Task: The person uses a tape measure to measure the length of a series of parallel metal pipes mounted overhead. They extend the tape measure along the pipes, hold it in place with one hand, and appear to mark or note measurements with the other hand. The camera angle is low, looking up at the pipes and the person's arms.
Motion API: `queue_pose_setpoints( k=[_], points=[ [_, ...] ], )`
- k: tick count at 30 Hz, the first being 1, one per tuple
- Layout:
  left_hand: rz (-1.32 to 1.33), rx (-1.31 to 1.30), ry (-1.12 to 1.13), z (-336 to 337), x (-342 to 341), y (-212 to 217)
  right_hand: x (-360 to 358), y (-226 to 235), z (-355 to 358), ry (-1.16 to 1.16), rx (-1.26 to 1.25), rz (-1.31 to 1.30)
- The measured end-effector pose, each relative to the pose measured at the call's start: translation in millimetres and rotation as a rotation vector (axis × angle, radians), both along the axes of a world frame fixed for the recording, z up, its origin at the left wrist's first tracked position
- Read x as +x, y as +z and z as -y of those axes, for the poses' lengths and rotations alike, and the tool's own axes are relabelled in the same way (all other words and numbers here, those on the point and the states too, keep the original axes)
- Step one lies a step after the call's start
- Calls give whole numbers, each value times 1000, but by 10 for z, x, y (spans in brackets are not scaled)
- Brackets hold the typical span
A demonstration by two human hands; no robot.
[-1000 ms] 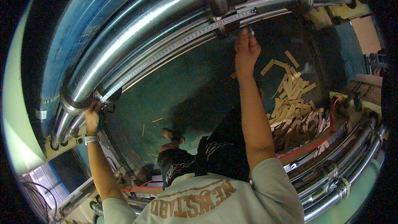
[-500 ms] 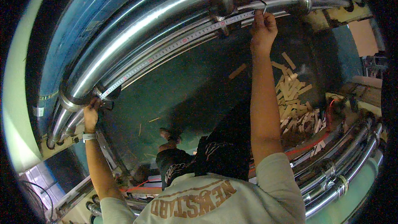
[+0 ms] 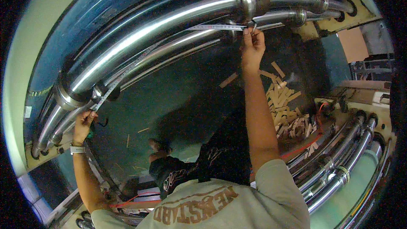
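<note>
My left hand (image 3: 85, 125), wearing a light wristband, is closed at the near end of a tape measure (image 3: 218, 27). A bit of green, perhaps its case, shows below my fingers, and a dark strap loop hangs beside them. The pale blade stretches along the shiny metal bars to my right hand (image 3: 253, 44), which pinches its far end. The blade bows upward and bends near its middle instead of lying straight. A small bent metal rod (image 3: 255, 24) sticks up from my right fingers; whether it is a hex key I cannot tell.
Thick polished bars (image 3: 161, 21) with collars span the far side, in front of a blue panel. Cut strips (image 3: 282, 97) lie piled on the dark floor to the right. More bars (image 3: 326, 191) run behind me at the lower right, beside a red cord.
The blade was taut and straight along the lower bar; now it is slack and bowed. My right hand has come nearer to me, off the bar. The whole view has shifted slightly.
</note>
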State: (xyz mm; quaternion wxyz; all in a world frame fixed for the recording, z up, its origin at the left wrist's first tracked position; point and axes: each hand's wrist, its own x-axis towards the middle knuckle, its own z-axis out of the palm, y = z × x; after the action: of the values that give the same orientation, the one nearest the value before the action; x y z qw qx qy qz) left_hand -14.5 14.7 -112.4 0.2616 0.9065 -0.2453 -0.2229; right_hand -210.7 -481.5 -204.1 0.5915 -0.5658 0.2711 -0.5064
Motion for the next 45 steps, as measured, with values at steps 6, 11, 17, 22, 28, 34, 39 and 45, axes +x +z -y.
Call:
queue_pose_setpoints(
  k=[6, 11, 17, 22, 28, 34, 39, 45],
  points=[
    [-30, -17, -16, -379, 102, -95, 22, -58, 15, -45, 42, -77],
    [-88, -28, -55, -556, 246, -49, 127, -34, -118, -18, 33, -16],
    [-12, 8, -208, -443, 414, 59, 97, -115, 56, -78, -64, 7],
    [-13, -27, -207, -630, 463, -22, 131, -79, -15, -59, -54, 4],
    [41, -99, -377, -687, 518, -34, -199, -40, 236, -31, -244, -215],
    [-157, 52, -369, -744, 576, 92, -162, 122, -1, 22, -104, -247],
    [-139, 62, -343, -642, 524, 316, -180, 360, 6, -54, -145, -234],
    [-174, 62, -416, -620, 586, 335, -150, 409, -96, -16, -96, -211]
  ],
)
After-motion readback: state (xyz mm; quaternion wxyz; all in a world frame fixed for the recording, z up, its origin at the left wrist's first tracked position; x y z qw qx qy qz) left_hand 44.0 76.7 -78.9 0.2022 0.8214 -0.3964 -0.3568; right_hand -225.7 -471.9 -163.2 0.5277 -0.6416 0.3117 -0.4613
